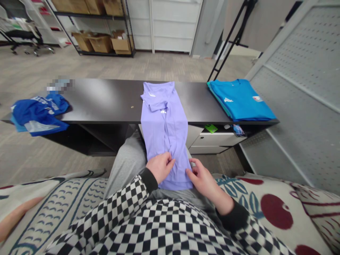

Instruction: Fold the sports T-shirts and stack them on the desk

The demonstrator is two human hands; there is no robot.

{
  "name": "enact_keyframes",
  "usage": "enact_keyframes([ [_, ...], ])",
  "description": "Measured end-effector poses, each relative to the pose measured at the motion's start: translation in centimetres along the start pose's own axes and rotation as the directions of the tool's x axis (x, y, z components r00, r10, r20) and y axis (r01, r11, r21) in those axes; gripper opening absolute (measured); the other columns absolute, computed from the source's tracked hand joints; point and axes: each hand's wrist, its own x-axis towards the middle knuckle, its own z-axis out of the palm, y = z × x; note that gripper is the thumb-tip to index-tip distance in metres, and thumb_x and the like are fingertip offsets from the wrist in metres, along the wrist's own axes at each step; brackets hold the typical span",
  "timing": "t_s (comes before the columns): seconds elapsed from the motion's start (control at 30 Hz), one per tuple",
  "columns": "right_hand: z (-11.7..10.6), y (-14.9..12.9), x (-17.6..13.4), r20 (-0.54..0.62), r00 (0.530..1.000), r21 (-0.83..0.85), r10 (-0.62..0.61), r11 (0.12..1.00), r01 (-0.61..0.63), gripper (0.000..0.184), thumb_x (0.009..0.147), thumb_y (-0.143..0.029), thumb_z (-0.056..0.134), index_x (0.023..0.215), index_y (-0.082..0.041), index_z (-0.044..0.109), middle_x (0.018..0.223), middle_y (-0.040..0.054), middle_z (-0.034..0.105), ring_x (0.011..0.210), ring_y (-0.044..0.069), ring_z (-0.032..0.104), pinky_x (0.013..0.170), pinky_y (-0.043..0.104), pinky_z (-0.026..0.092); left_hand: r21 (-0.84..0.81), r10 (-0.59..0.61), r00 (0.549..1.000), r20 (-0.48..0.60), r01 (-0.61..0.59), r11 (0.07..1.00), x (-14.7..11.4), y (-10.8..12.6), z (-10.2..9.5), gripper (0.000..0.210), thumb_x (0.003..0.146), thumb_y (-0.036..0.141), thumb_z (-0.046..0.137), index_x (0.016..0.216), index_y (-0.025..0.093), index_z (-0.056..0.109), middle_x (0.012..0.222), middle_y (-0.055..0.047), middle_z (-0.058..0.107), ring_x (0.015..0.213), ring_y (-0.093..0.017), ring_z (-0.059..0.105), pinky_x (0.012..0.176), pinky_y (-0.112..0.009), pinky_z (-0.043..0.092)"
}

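Note:
A lilac T-shirt (pixel 154 134), partly folded lengthwise with one sleeve turned in, lies from the dark table down over my lap. Its collar is at the table's far edge and its hem lies close to my waist. My left hand (pixel 160 167) is closed on the lower part of the cloth, thumb and forefinger together at a crease. At the shirt's right edge, my right hand (pixel 204 177) has its thumb and fingers apart, with the thumb touching the cloth.
A stack of folded shirts, blue on top (pixel 239 102), sits at the table's right end. A crumpled blue garment (pixel 39 111) hangs over the left end of the dark table (pixel 106 99). Another person's arm (pixel 18 216) rests on the patterned sofa (pixel 58 202).

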Motion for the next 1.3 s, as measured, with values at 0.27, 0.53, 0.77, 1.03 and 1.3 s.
enact_keyframes([
  [0.27,0.2,0.5,0.2,-0.016,1.0,-0.022,-0.013,1.0,0.013,0.044,0.103,-0.049,0.062,0.137,-0.022,0.06,0.064,-0.0084,0.054,0.058,0.021,0.057,0.06,0.032,0.04,-0.65,-0.196,0.972,0.131,0.233,0.724,-2.5,-2.3,0.7,0.044,0.098,0.065,0.067,0.09,0.023,0.061,0.067,0.005,0.061,0.047,-0.011,0.05,0.049,-0.025,0.037],
  [0.53,0.1,0.3,-0.5,0.022,1.0,0.023,0.004,1.0,-0.004,0.051,0.102,-0.046,0.064,0.146,-0.021,0.058,0.065,-0.0084,0.055,0.057,0.021,0.057,0.058,0.033,0.041,-0.495,-0.207,0.974,0.09,0.224,0.839,-2.8,-3.3,2.0,0.049,0.092,0.07,0.073,0.088,0.023,0.062,0.059,0.006,0.056,0.052,-0.013,0.049,0.053,-0.025,0.034],
  [0.77,-0.2,-0.2,-1.4,0.142,0.985,0.188,0.103,0.974,-0.129,0.075,0.103,-0.05,0.069,0.168,-0.023,0.045,0.066,-0.0084,0.059,0.051,0.021,0.061,0.051,0.032,0.046,-0.525,-0.186,0.961,0.204,0.268,0.808,-3.0,-3.0,1.6,0.056,0.092,0.076,0.068,0.075,0.026,0.05,0.057,0.006,0.051,0.053,-0.013,0.045,0.054,-0.027,0.034],
  [1.03,-1.4,1.1,-1.8,0.082,0.991,-0.111,-0.102,0.988,0.111,0.065,0.11,-0.046,0.067,0.166,-0.019,0.052,0.077,-0.0023,0.068,0.067,0.022,0.067,0.067,0.036,0.056,-0.067,-0.165,0.969,0.181,0.18,0.981,-3.9,-7.1,0.3,0.043,0.096,0.061,0.07,0.077,0.025,0.057,0.064,0.003,0.059,0.061,-0.017,0.055,0.06,-0.031,0.038],
  [1.3,-3.4,1.1,-2.5,0.351,0.766,-0.389,-0.538,0.661,0.642,0.039,0.105,-0.037,0.081,0.142,-0.028,0.075,0.164,0.0174,0.065,0.154,0.041,0.058,0.121,0.063,0.054,-0.04,0.025,0.998,0.05,-0.023,0.999,-7.0,-10.9,1.0,0.082,0.073,0.035,0.095,0.146,0.021,0.062,0.182,-0.026,0.034,0.155,-0.045,0.056,0.126,-0.06,0.05],
])
